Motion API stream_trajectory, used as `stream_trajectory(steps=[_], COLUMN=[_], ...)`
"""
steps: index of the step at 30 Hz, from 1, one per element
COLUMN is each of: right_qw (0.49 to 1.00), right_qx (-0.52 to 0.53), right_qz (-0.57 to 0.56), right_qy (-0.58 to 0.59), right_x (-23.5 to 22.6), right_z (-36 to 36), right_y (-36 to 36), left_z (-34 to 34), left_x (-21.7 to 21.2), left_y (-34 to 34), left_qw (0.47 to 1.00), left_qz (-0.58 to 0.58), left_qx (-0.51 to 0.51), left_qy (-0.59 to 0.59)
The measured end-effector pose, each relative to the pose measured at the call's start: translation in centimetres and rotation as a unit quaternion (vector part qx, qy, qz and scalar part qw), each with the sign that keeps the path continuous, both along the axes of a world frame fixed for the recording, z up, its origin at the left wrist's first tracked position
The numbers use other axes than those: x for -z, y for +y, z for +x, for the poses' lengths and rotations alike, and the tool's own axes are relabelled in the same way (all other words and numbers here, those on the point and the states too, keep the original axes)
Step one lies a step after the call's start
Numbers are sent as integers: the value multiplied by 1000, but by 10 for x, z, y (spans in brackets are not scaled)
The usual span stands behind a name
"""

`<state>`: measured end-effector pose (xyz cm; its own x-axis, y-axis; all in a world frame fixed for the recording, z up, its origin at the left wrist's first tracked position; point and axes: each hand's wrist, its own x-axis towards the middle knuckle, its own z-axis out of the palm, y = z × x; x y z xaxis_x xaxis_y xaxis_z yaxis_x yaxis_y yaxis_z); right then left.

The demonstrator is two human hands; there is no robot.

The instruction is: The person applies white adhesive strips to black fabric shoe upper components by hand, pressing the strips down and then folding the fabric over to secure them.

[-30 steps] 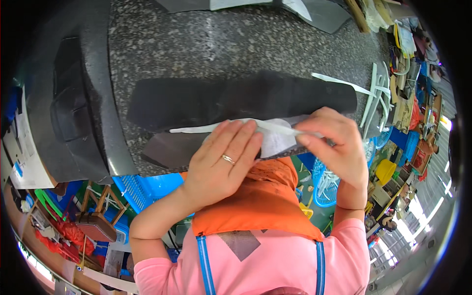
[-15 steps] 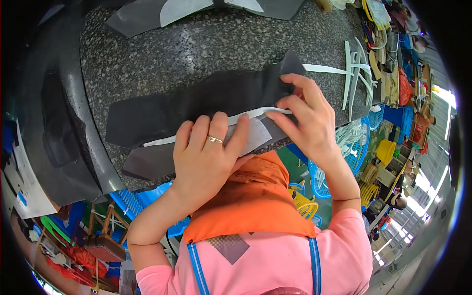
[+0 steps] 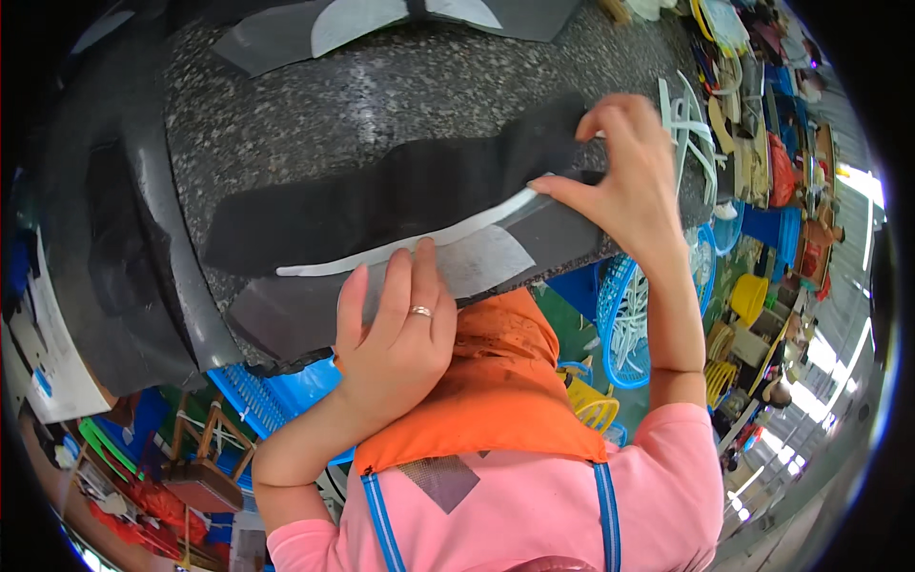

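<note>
A long black sheet piece lies on a speckled stone slab, along a dark grey piece with a light grey patch. Between them runs a narrow white strip, curving up to the right. My left hand, a ring on one finger, rests on the grey piece with its fingers stretched out and their tips by the strip. At the far right end my right hand has its thumb on the strip. Its fingers are bent, blurred and apart from the thumb; a bit of white shows at their tips.
Loose white strips lie on the slab's right side. More dark pieces with pale patches lie at the back. Below the right edge stands a blue basket of white strips. A black sheet hangs at left.
My right hand has moved up and right, and its thumb and fingers have spread apart. My left hand has shifted slightly down. More of the strip's middle is uncovered.
</note>
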<state>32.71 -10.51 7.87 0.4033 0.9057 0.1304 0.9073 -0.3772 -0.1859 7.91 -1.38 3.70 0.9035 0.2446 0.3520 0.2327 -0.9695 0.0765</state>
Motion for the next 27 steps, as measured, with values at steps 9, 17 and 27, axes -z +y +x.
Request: stream_trajectory(steps=[9, 17, 27], right_qw=[969, 871, 886], right_qx=[-213, -430, -445], right_qz=[-25, -6, -49], right_qy=[126, 237, 118], right_x=[-3, 6, 10], right_z=[-68, -90, -107], right_y=[82, 28, 42], left_z=[-48, -68, -82], left_x=[17, 34, 1], left_y=[11, 6, 54], left_qw=[960, 985, 976], left_qz=[-219, -122, -211], left_qx=[-94, -95, -10], left_qy=[-146, -79, -41])
